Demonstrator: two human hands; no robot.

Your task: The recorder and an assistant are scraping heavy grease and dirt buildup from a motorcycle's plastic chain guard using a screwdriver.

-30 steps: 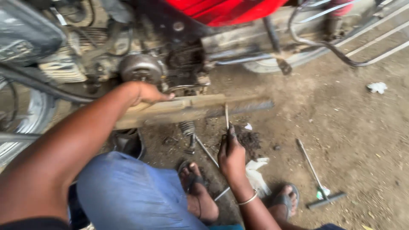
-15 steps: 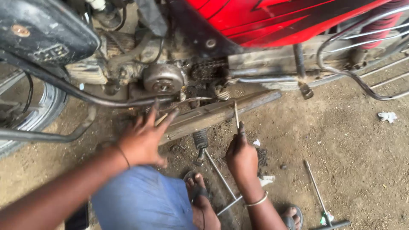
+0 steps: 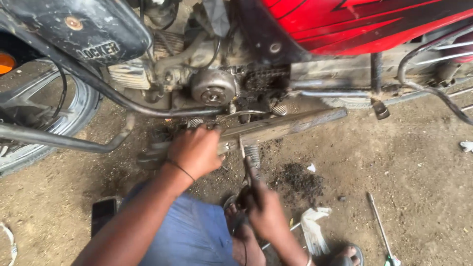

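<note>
A red and black motorcycle point(image 3: 345, 29) stands across the top, its engine point(image 3: 213, 88) and chain sprocket exposed. Beneath it lies a long wooden plank point(image 3: 281, 125) on the dirt. My left hand point(image 3: 194, 150) is closed over the plank's near end, below the engine. My right hand point(image 3: 263, 207) grips a thin metal tool point(image 3: 244, 152), a screwdriver or rod, whose tip points up at the plank's edge beside a footpeg spring point(image 3: 253, 155). My blue-clad knee and sandalled foot sit between my arms.
The front wheel point(image 3: 44, 123) and crash bar fill the left. A dark phone-like object point(image 3: 103, 214) lies on the dirt by my knee. A white rag point(image 3: 313, 229), an oily dark patch point(image 3: 300, 180) and a long-handled tool point(image 3: 379, 224) lie to the right.
My left hand went from spread fingers to closed on the plank's end. My right hand dropped lower with the thin tool. The view shifted closer to the engine.
</note>
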